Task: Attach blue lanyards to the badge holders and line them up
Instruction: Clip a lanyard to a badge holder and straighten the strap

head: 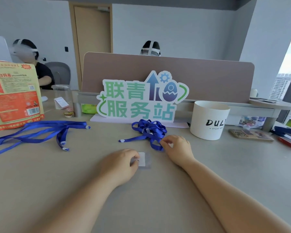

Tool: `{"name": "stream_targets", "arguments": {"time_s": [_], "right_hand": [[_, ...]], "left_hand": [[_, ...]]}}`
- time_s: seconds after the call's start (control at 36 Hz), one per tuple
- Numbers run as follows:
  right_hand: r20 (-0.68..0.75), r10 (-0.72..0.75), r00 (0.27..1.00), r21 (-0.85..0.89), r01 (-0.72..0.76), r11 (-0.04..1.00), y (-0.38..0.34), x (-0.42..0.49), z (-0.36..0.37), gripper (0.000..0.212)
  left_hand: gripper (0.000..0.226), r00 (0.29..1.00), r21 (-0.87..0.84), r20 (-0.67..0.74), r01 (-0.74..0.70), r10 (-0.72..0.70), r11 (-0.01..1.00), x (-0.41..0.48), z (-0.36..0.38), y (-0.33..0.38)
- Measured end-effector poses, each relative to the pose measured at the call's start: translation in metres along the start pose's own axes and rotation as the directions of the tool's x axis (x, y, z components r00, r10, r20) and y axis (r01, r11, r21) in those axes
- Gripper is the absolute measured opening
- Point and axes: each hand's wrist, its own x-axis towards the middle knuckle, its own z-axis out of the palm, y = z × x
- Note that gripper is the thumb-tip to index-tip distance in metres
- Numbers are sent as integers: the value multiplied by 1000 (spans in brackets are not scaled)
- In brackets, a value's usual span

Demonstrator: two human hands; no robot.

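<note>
A small clear badge holder [144,159] with a white card lies flat on the beige table near its middle. My left hand [123,163] pinches its left edge. Just behind it sits a tangled bundle of blue lanyards [149,129]. My right hand [176,147] grips the near loop of that bundle, fingers closed on the ribbon and a small white clip. Several more blue lanyards [39,132] lie spread out at the left of the table, their white clip ends pointing toward me.
A green and blue standing sign [138,98] is behind the bundle. A white round tub [210,120] stands to the right, a phone [250,134] beyond it. An orange-red bag [15,93] is at the far left. Two people sit behind the desk divider.
</note>
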Motion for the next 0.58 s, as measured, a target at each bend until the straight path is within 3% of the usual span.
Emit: {"name": "stream_targets", "arguments": {"time_s": [0.19,0.39,0.58], "right_hand": [[-20,142,990,-1,-142,990,-26,37,8,29],[103,158,982,-306,-119,944,-41,57,33,17],[45,157,987,-228,-143,963,-36,56,44,21]], "left_hand": [[23,999,-20,18,-49,49,999,1,5,0],[22,999,-22,-31,-38,37,999,2,5,-5],[24,997,18,-47,-66,67,998,4,5,-3]]}}
